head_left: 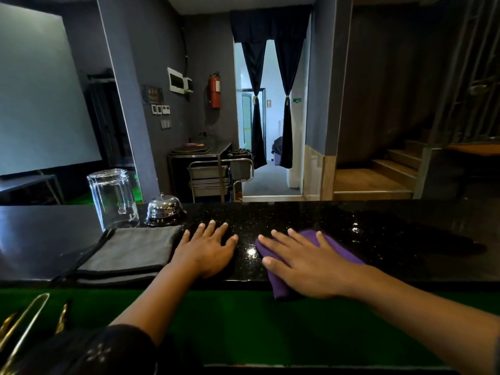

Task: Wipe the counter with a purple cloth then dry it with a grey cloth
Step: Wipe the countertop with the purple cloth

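A black speckled counter (pixel 392 228) runs across the view. My right hand (pixel 303 263) lies flat, fingers spread, pressing a purple cloth (pixel 339 249) onto the counter near its front edge; part of the cloth hangs over that edge. My left hand (pixel 207 249) rests flat on the bare counter to the left of the purple cloth, fingers straight. A folded grey cloth (pixel 130 253) lies on the counter just left of my left hand, its right edge close to my wrist.
An upturned clear glass (pixel 112 198) and a chrome service bell (pixel 164 209) stand behind the grey cloth. Wet-looking sheen shows on the counter right of the purple cloth. A green surface (pixel 243 320) with metal tools (pixel 24 323) lies below the counter's front edge.
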`<act>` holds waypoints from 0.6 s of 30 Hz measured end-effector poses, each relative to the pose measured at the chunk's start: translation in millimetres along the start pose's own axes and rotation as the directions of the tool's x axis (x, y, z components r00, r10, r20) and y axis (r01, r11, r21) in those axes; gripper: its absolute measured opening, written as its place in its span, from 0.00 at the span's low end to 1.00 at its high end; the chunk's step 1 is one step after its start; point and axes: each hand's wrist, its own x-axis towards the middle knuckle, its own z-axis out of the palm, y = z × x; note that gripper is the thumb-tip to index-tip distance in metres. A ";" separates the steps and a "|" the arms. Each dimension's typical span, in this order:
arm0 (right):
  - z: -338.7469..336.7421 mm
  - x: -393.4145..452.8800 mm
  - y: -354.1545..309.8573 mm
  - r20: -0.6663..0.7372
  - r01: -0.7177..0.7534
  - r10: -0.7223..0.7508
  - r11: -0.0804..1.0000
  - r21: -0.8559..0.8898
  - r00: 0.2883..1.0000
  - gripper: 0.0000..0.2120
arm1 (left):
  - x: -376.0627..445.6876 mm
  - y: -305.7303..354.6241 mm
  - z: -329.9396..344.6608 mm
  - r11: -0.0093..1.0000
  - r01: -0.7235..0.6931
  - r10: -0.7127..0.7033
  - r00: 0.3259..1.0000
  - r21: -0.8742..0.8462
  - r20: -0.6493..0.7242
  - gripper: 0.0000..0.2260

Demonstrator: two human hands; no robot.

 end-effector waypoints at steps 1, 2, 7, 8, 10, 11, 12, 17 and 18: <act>-1.6 -0.7 1.7 0.013 0.004 -0.004 1.000 0.000 1.000 0.27 | -0.7 -0.5 -0.5 1.000 0.005 -0.005 1.000 0.001 0.008 0.27; -3.8 3.4 3.2 0.026 -0.003 0.003 1.000 0.004 1.000 0.27 | -1.3 -0.4 -0.8 1.000 0.009 -0.009 1.000 -0.001 0.013 0.27; -11.5 65.8 0.2 0.004 -0.166 0.166 0.986 0.020 0.986 0.28 | 1.2 2.5 1.1 1.000 0.003 -0.003 1.000 0.003 0.001 0.27; -11.7 79.4 -7.0 -0.004 -0.189 0.189 0.982 0.021 0.982 0.29 | 2.4 1.9 0.8 1.000 0.005 -0.005 1.000 0.006 -0.001 0.27; -10.2 100.3 -22.0 -0.018 -0.189 0.190 0.982 0.018 0.982 0.30 | 3.3 0.8 1.9 1.000 0.004 -0.004 1.000 0.016 0.001 0.26; -9.7 107.5 -26.9 -0.023 -0.177 0.177 0.984 0.023 0.984 0.31 | 2.2 1.0 2.3 1.000 0.003 -0.003 1.000 0.023 0.001 0.26; -11.1 113.0 -28.1 -0.024 -0.158 0.158 0.987 0.031 0.987 0.31 | 1.4 1.5 1.8 1.000 0.001 -0.001 1.000 0.025 -0.004 0.25; -20.1 111.0 11.9 -0.028 -0.145 0.147 0.988 0.062 0.989 0.30 | -1.3 -0.2 -0.7 1.000 0.009 -0.009 1.000 0.015 -0.005 0.26; -22.0 107.4 28.6 -0.042 -0.172 0.175 0.983 0.068 0.984 0.30 | -2.2 0.1 -1.0 1.000 0.007 -0.007 1.000 0.012 -0.004 0.26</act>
